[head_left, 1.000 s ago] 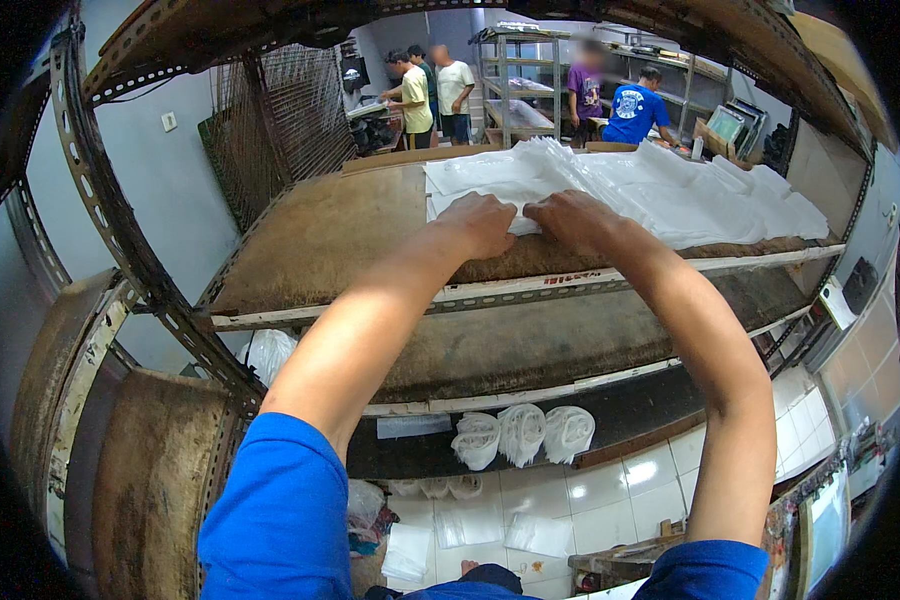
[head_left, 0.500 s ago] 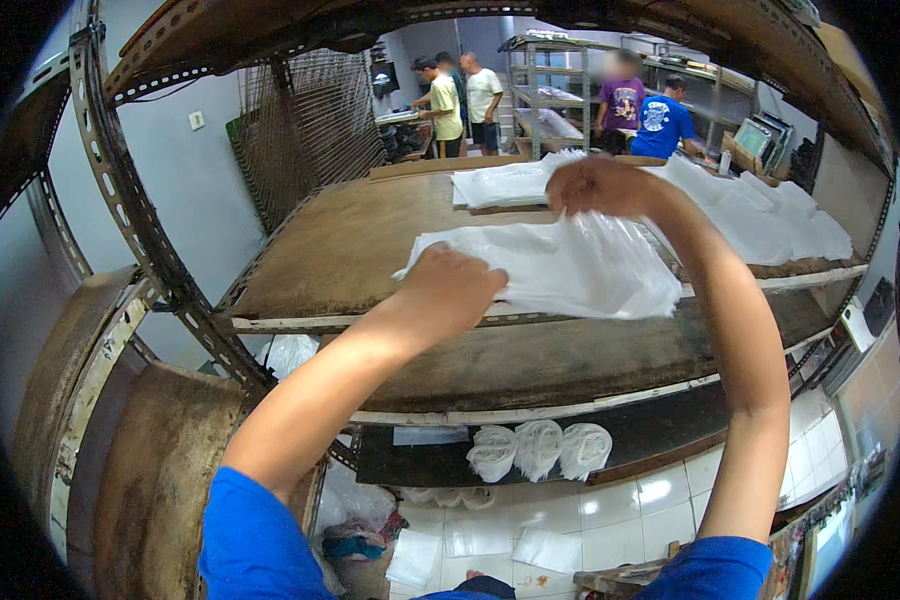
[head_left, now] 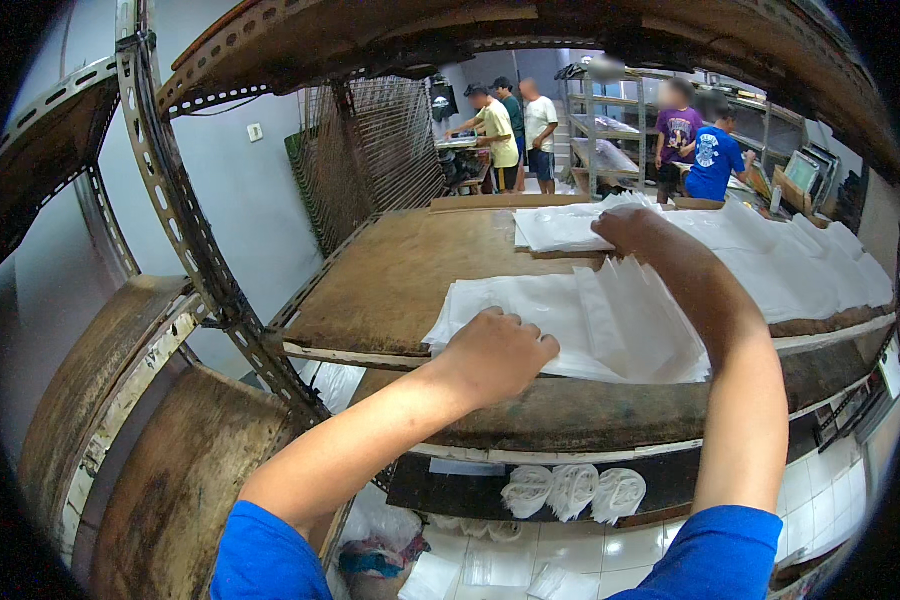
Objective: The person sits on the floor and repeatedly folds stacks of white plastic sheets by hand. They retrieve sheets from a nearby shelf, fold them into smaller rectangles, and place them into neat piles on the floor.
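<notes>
A near stack of thin white plastic sheets lies at the front of the wooden shelf, its right-hand part lifted and fanned into several layers. My left hand is closed over the near left edge of this stack, fingers curled onto the sheets. Beyond it, my right hand has its fingers bent together at the right end of a far white stack. The fanned edges of the near stack rise just below that hand. What its fingers pinch, if anything, is hidden.
More white sheets spread over the right of the wooden shelf. A perforated metal post stands at left, and another shelf hangs overhead. Three white rolls sit on a lower dark shelf. Several people work in the background.
My right hand has moved back from the near stack to the far one. The lifted sheets it was over now stand fanned. My left hand stays on the near stack. The view has shifted.
</notes>
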The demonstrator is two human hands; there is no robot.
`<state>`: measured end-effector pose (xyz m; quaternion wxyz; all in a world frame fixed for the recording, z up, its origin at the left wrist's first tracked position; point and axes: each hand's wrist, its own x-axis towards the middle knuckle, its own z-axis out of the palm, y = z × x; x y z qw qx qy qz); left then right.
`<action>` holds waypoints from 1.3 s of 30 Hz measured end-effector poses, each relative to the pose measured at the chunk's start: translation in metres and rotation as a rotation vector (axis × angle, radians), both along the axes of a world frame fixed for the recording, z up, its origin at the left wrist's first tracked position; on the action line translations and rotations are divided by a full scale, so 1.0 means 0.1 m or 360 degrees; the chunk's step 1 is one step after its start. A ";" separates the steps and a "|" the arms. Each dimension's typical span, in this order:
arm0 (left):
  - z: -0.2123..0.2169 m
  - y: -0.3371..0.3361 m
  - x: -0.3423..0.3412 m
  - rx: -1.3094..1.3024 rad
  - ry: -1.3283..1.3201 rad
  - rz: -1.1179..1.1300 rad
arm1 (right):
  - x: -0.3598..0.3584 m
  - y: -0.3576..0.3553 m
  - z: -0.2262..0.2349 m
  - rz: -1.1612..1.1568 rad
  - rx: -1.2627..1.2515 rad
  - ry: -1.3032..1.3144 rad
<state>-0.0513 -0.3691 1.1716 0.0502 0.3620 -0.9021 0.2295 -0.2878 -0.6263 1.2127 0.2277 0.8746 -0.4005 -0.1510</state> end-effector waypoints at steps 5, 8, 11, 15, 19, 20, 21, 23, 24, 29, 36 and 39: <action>-0.07 -0.02 0.04 -0.0144 0.0094 -0.0121 | -0.17 -0.26 0.04 0.0120 0.0100 0.0146; -0.10 -0.03 0.04 -0.0172 0.0170 -0.0145 | -0.15 -0.45 0.05 0.0235 0.0123 0.0270; -0.15 -0.05 0.07 -0.0202 0.0211 -0.0164 | -0.13 -0.61 0.04 0.0305 0.0177 0.0371; -0.17 -0.05 0.12 -0.0180 0.0332 -0.0211 | 0.10 -0.61 0.04 0.0267 0.0191 0.0533; -0.16 -0.04 0.14 -0.0193 0.0379 -0.0203 | 0.06 -0.56 -0.01 0.0235 0.0180 0.0321; -0.15 -0.04 0.09 -0.0183 0.0396 -0.0219 | -0.06 -0.56 0.00 0.0245 0.0162 0.0234; -0.13 -0.06 0.09 -0.0189 0.0408 -0.0223 | -0.07 -0.64 -0.04 0.0200 0.0098 0.0269; -0.18 -0.08 0.09 -0.0236 0.0308 -0.0189 | -0.15 -0.61 -0.11 0.0203 0.0022 0.0164; -0.23 -0.05 0.07 -0.0216 0.0277 -0.0160 | -0.14 -0.50 -0.21 0.0129 0.0017 0.0080; -0.21 -0.06 0.11 -0.0274 0.0414 -0.0196 | -0.17 -0.02 -0.14 0.0278 -0.0189 -0.0322; -0.40 -0.09 0.11 -0.0389 0.0573 -0.0187 | -0.12 -0.11 -0.16 0.0071 0.0021 -0.0348; -0.39 -0.10 0.05 -0.0394 0.0603 -0.0217 | -0.29 -0.03 -0.12 0.0300 -0.0165 -0.0419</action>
